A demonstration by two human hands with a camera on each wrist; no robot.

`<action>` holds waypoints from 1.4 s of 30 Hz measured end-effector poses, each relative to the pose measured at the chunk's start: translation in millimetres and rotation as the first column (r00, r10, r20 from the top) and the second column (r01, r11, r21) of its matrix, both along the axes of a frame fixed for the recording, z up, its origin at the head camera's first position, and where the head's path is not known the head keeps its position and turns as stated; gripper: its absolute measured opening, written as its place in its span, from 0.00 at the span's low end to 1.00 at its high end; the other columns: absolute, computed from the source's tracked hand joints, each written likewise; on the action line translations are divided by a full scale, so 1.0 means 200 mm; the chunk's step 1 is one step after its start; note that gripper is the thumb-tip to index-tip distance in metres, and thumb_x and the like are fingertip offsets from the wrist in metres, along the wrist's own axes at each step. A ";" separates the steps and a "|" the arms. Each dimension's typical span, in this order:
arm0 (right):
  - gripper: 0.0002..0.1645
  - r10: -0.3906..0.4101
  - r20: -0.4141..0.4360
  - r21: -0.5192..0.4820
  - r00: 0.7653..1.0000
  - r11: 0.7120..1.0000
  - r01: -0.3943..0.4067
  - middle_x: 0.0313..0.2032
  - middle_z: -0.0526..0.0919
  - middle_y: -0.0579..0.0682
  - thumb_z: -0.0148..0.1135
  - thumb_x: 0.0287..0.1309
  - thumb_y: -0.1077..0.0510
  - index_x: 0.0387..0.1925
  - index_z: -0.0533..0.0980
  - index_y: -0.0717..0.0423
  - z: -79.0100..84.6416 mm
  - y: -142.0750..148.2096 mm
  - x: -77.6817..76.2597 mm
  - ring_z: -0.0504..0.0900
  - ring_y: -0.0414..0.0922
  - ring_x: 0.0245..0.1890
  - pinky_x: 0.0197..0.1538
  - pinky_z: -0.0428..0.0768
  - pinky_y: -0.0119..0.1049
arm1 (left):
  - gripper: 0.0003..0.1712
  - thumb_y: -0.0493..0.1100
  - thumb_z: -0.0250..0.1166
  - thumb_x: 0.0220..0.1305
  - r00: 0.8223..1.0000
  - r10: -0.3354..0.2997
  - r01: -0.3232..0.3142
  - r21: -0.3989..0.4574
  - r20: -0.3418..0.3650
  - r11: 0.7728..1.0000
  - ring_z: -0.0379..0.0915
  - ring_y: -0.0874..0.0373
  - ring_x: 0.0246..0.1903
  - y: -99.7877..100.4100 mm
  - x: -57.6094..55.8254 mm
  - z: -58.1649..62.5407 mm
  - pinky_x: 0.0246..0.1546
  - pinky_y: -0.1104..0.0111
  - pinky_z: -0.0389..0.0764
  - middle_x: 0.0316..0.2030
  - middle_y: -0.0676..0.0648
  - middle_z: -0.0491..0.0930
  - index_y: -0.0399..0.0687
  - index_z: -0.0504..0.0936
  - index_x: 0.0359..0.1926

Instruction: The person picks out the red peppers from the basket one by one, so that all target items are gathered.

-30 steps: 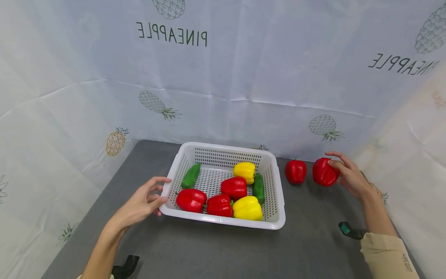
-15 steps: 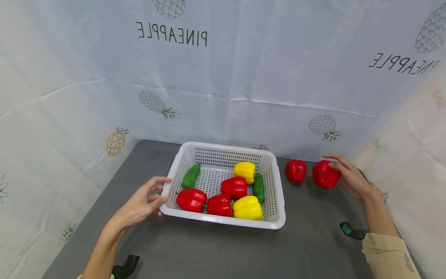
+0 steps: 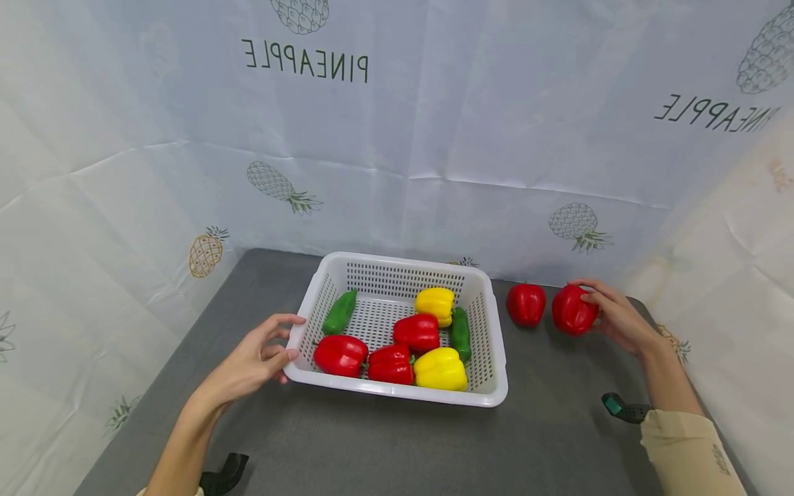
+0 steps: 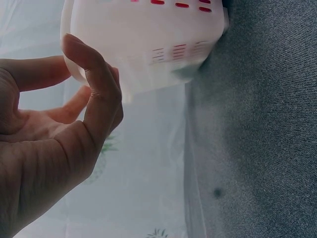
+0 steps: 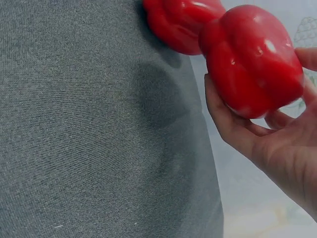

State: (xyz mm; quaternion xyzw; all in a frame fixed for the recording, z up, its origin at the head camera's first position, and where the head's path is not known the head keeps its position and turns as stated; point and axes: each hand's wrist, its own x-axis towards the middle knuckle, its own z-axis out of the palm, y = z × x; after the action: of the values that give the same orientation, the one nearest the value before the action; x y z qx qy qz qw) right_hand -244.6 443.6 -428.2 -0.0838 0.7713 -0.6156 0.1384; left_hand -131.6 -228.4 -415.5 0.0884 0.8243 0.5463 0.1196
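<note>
A white perforated plastic basket [image 3: 397, 395] stands on the grey table, and my left hand [image 3: 251, 358] grips the rim at its near left corner. In the left wrist view, the fingers [image 4: 101, 94] curl at the basket's rim. At the right, my right hand [image 3: 623, 324] holds a red bell pepper [image 3: 574, 310] between thumb and fingers. The right wrist view has this pepper [image 5: 252, 62] a little above the cloth, its shadow apart from it. Just left of it another red bell pepper [image 3: 526, 304] sits upright on the table.
Inside the basket lie several red bell peppers [image 3: 340, 355], two yellow bell peppers [image 3: 440, 369] and two green peppers [image 3: 340, 312]. A white curtain [image 3: 434, 138] printed with pineapples hangs behind and beside the table [image 3: 397, 448].
My right hand has lowered a little and shifted slightly left with the red bell pepper, closer to the other red one. The left hand and the basket have not moved.
</note>
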 end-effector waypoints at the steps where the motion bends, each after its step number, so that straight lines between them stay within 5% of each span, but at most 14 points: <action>1: 0.18 -0.007 0.001 0.005 1.000 1.000 0.007 0.52 0.84 0.31 0.43 0.88 0.54 0.69 0.71 0.37 0.00 0.00 0.00 0.85 0.34 0.48 0.46 0.90 0.40 | 0.39 0.33 0.68 0.72 1.000 0.000 0.000 -0.001 0.000 1.000 0.83 0.52 0.38 0.00 0.00 0.00 0.32 0.64 0.88 0.64 0.26 0.72 0.39 0.62 0.78; 16: 0.24 -0.027 -0.026 0.240 0.999 0.970 0.033 0.52 0.77 0.23 0.46 0.87 0.46 0.75 0.67 0.45 -0.11 -0.01 -0.08 0.82 0.30 0.48 0.50 0.86 0.40 | 0.39 0.34 0.69 0.73 1.000 -0.011 0.011 0.006 0.003 1.000 0.83 0.54 0.36 0.00 0.00 -0.01 0.32 0.65 0.88 0.64 0.25 0.71 0.39 0.62 0.78; 25: 0.26 -0.091 -0.020 0.201 0.996 0.975 0.093 0.51 0.79 0.24 0.50 0.86 0.48 0.78 0.66 0.45 -0.16 -0.01 -0.11 0.81 0.29 0.48 0.50 0.85 0.30 | 0.39 0.34 0.68 0.73 1.000 -0.021 0.021 0.027 0.005 0.999 0.83 0.54 0.37 -0.01 0.00 -0.01 0.33 0.65 0.88 0.64 0.25 0.71 0.40 0.62 0.78; 32: 0.27 -0.099 -0.006 0.134 0.995 0.986 0.099 0.56 0.71 0.30 0.49 0.86 0.51 0.79 0.65 0.47 -0.16 -0.03 -0.12 0.78 0.30 0.49 0.49 0.81 0.27 | 0.39 0.34 0.69 0.73 1.000 -0.015 0.015 0.022 0.007 1.000 0.83 0.52 0.38 -0.01 0.00 0.00 0.33 0.64 0.88 0.64 0.25 0.70 0.40 0.62 0.78; 42: 0.22 -0.164 -0.046 0.054 0.985 0.985 0.166 0.45 0.84 0.28 0.49 0.86 0.53 0.74 0.71 0.42 -0.18 -0.02 -0.12 0.80 0.32 0.42 0.43 0.81 0.30 | 0.39 0.34 0.68 0.73 1.000 -0.016 0.016 0.020 0.013 1.000 0.83 0.52 0.37 -0.01 0.00 -0.01 0.33 0.65 0.88 0.65 0.25 0.70 0.40 0.62 0.78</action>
State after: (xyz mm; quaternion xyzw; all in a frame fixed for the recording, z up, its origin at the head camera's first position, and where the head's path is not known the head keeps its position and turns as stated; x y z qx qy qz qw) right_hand -268.3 438.6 -464.3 -0.0281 0.7956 -0.6008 0.0734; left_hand -131.8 -229.6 -417.3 0.0927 0.8172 0.5541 0.1284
